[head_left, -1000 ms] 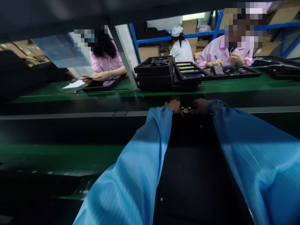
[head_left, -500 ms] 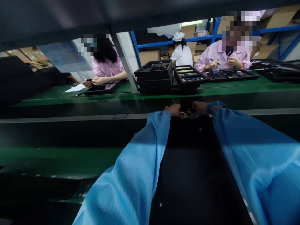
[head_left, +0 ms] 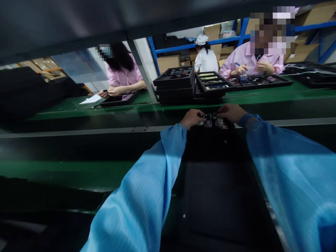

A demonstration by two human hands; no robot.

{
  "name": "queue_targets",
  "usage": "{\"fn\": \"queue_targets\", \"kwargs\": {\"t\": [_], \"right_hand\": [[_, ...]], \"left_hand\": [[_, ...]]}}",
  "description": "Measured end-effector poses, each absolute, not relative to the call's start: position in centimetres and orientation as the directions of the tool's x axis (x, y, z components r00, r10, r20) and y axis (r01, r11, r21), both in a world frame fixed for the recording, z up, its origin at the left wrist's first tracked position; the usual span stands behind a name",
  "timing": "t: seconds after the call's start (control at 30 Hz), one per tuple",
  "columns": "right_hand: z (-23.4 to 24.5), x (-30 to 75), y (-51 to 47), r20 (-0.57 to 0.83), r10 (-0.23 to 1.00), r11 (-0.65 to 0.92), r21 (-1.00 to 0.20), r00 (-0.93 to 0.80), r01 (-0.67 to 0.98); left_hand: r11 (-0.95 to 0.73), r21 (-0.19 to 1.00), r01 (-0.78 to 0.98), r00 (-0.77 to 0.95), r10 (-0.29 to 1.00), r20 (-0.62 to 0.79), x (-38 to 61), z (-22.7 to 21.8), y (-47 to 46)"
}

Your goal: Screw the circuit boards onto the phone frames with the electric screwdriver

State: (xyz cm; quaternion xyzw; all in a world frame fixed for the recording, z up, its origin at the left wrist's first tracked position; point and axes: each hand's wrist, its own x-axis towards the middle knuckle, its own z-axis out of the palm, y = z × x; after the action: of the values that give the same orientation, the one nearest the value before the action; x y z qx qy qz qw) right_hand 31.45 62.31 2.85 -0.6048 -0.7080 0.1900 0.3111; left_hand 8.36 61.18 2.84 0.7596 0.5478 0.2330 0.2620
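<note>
A small circuit part point(head_left: 208, 120) sits between both hands at the far end of the dark tray point(head_left: 217, 196), just short of the green belt point(head_left: 105, 106). The left hand point(head_left: 191, 118) and right hand point(head_left: 231, 112) pinch it with curled fingers. It looks like fitting work; steady fine alignment seems called for.

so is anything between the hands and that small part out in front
Nothing visible: the left hand and the right hand both reach the small part, with their fingers meeting it from either side.
</note>
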Motion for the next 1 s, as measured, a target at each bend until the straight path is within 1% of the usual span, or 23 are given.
{"fn": "queue_targets", "kwargs": {"t": [0.13,0.2,0.27,0.4,0.47,0.5,0.57,0.6,0.63,0.67,0.77,0.83,0.9,1.0], "right_hand": [[4.2,30.4,58.4,0.329,0.932,0.151,-0.732,0.151,0.664],[5.4,29.5,55.3,0.39,0.887,0.16,-0.76,0.246,0.63],[7.1,28.7,51.3,0.433,0.854,0.186,-0.771,0.288,0.609],[11.4,28.4,40.3,0.501,0.823,0.25,-0.743,0.269,0.621],[12.7,29.2,33.3,0.535,0.82,0.29,-0.694,0.202,0.659],[12.8,29.8,29.7,0.549,0.824,0.314,-0.647,0.138,0.695],[11.8,31.3,22.7,0.528,0.849,0.35,-0.556,-0.004,0.754],[10.7,32.0,19.6,0.499,0.862,0.362,-0.486,-0.088,0.796],[9.3,32.6,17.0,0.459,0.878,0.36,-0.442,-0.137,0.822],[7.8,33.2,15.0,0.432,0.89,0.35,-0.436,-0.148,0.829],[3.3,34.5,12.0,0.366,0.92,0.307,-0.453,-0.14,0.837],[1.3,34.9,11.7,0.327,0.938,0.272,-0.485,-0.117,0.831],[0.5,34.8,11.5,0.295,0.952,0.24,-0.535,-0.087,0.81],[0.8,33.3,10.6,0.251,0.967,0.203,-0.644,-0.048,0.737]], "left_hand": [[-0.313,0.707,0.634,0.201,0.95,0.239,7.5,5.3,56.6],[-0.342,0.725,0.598,0.198,0.939,0.28,6.9,6.8,52.8],[-0.385,0.747,0.542,0.233,0.923,0.306,6.1,8.3,47.9],[-0.47,0.81,0.351,0.395,0.858,0.327,4.8,10.1,36.3],[-0.49,0.828,0.271,0.511,0.803,0.307,4.5,9.8,30.8],[-0.499,0.831,0.247,0.572,0.767,0.29,4.4,9.2,28.3],[-0.506,0.832,0.228,0.653,0.713,0.255,4.5,7.6,24.2],[-0.505,0.834,0.224,0.677,0.696,0.24,4.6,6.6,22.6],[-0.5,0.837,0.223,0.687,0.69,0.228,4.7,5.7,21.4],[-0.493,0.841,0.224,0.693,0.687,0.219,4.8,4.8,20.5],[-0.471,0.849,0.238,0.677,0.708,0.202,4.8,3.2,19.3],[-0.46,0.85,0.255,0.656,0.728,0.197,4.6,2.9,19.2],[-0.453,0.851,0.268,0.638,0.745,0.196,4.4,3.0,19.2],[-0.45,0.852,0.267,0.626,0.753,0.202,4.3,3.2,18.8]]}}
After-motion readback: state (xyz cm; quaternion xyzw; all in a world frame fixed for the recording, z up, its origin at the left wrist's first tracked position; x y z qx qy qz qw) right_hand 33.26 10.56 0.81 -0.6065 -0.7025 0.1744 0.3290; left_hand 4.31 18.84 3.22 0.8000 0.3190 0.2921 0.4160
